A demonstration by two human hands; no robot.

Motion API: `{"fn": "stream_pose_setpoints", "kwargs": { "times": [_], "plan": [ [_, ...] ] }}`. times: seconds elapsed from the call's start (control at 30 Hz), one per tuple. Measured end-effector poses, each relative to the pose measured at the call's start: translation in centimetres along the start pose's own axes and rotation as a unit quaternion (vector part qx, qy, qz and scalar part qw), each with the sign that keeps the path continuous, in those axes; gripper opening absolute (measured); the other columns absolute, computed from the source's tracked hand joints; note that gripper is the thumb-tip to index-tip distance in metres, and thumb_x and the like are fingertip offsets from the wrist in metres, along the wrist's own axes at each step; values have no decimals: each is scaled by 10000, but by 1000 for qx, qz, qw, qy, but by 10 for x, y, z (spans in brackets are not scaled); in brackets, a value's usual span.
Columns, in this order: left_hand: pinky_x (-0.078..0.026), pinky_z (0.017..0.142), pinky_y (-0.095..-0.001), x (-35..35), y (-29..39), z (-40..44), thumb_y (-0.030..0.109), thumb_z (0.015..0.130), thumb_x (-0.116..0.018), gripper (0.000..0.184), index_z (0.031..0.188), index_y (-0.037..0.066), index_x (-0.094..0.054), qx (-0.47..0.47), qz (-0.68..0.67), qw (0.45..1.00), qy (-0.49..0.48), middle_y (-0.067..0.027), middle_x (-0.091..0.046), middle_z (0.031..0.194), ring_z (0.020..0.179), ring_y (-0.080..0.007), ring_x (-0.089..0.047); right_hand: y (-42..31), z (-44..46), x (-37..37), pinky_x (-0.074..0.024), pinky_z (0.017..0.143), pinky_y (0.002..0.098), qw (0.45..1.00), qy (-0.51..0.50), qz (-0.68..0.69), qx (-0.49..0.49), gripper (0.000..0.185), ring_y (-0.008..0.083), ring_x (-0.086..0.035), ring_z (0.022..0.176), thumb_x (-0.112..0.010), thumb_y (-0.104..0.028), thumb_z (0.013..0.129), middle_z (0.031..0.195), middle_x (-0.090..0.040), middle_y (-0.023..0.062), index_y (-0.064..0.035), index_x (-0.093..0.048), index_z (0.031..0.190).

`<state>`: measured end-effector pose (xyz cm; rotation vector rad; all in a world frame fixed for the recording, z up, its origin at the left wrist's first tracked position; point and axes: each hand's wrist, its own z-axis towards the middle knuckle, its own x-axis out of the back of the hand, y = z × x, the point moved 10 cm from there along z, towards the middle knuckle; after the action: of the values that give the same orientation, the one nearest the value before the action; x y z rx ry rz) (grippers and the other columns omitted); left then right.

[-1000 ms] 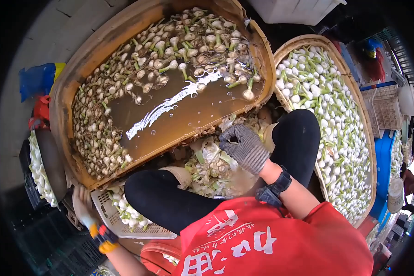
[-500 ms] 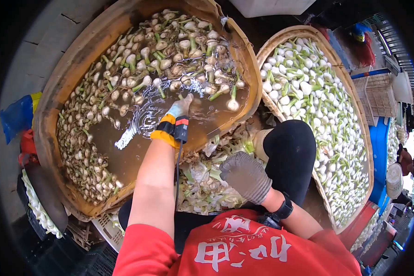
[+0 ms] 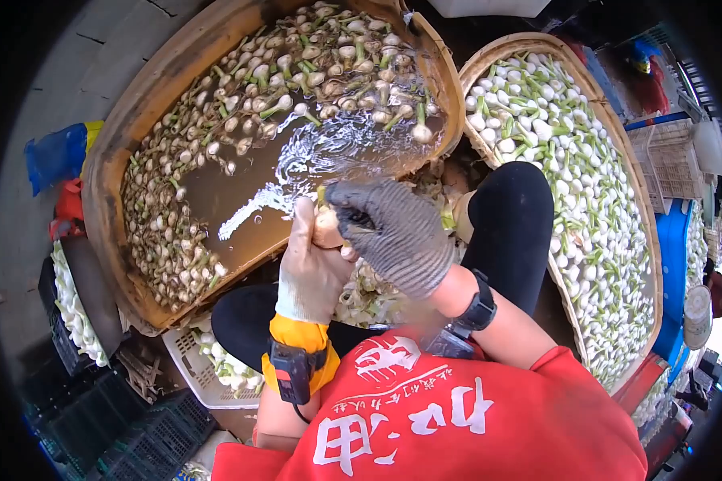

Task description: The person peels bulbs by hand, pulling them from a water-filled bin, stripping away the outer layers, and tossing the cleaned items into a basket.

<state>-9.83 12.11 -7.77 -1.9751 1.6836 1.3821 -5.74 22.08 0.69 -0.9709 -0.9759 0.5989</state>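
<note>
Two gloved hands meet at one bulb by the near rim of the tub. The left hand, in white, grasps the bulb between thumb and fingers, presumably to steady it. The right hand, in grey, is curled against it from the opposite side; whether it grips anything else cannot be told. Peelings lie between the knees, perhaps because waste falls there. In the tub, brownish bulbs lie in water; beside it, the pan holds white bulbs, both probably set within reach. Half a second earlier, the left hand was in the water and the right hung apart over the peelings.
</note>
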Motion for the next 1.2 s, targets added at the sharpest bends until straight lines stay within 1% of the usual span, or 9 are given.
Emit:
{"fn": "stream_pose_setpoints", "kwargs": {
  "times": [0.3,0.37,0.43,0.5,0.73,0.83,0.93,1.1,1.2],
  "plan": [
    [-316,495,-242,23,-6,-41,413,1026,-442,329,892,135,-555,-105,180,977,50,49,-435,666,559,-110,-425,-25,-34,-22,-519,805,388,987,-71,-121,81,345,314,-636,933,-612,-195,859,1027,-655,130,-88,-609,1187],
    [-456,550,-284,-23,20,-69,432,1043,-374,405,1068,70,-553,-288,670,684,30,8,-430,735,571,-117,-474,-32,-35,-13,-526,784,376,995,-55,-68,44,330,297,-647,893,-633,-168,841,991,-658,124,-84,-621,1159],
    [-396,523,-225,-29,25,-76,467,1032,-371,487,1153,24,-533,-234,633,738,-3,-5,-494,780,592,-110,-473,-33,-34,-9,-532,763,364,999,-43,-11,10,316,280,-657,853,-654,-141,822,956,-660,118,-80,-634,1132],
    [-378,529,-226,-14,-8,-74,451,1037,-346,491,1174,19,-536,20,267,960,-81,-22,-579,827,639,-103,-477,-33,-26,8,-535,724,348,999,30,-29,18,280,259,-659,783,-667,-95,797,905,-657,112,-68,-648,1076],
    [-376,588,-218,-24,-2,-109,477,1002,-434,564,1272,-15,-497,-44,258,955,-142,-64,-615,949,692,-90,-493,21,11,77,-510,824,399,969,193,-154,-31,239,326,-641,913,-641,-69,799,966,-665,161,-79,-664,1037],
    [-360,560,-209,-20,5,-115,421,999,-466,497,1192,-31,-539,-84,317,942,-74,-64,-621,915,655,-78,-479,32,-12,26,-506,827,415,976,-67,-192,-73,207,330,-645,909,-639,-204,848,983,-681,135,-104,-716,1013],
    [-303,457,-205,-20,8,-116,499,984,-437,543,1055,-17,-591,-112,356,926,-57,-75,-621,826,537,-80,-451,23,-39,13,-508,819,411,996,-57,-54,-45,242,321,-645,897,-642,-239,851,972,-684,127,-118,-713,1049],
    [-326,465,-202,-25,-2,-112,495,1008,-364,566,1053,-20,-593,-131,364,916,-107,-89,-656,819,519,-82,-455,-45,-54,0,-512,734,412,967,-66,-136,203,271,295,-644,817,-659,-287,854,922,-676,104,-95,-705,1041],
    [-521,621,-250,-8,-16,-100,233,1026,-384,343,1172,-18,-565,-23,407,906,-112,-102,-679,1011,753,-126,-644,-38,-41,-7,-507,690,408,988,-139,-67,-16,332,293,-636,759,-730,-358,756,848,-658,110,-76,-694,927]
  ]
}}
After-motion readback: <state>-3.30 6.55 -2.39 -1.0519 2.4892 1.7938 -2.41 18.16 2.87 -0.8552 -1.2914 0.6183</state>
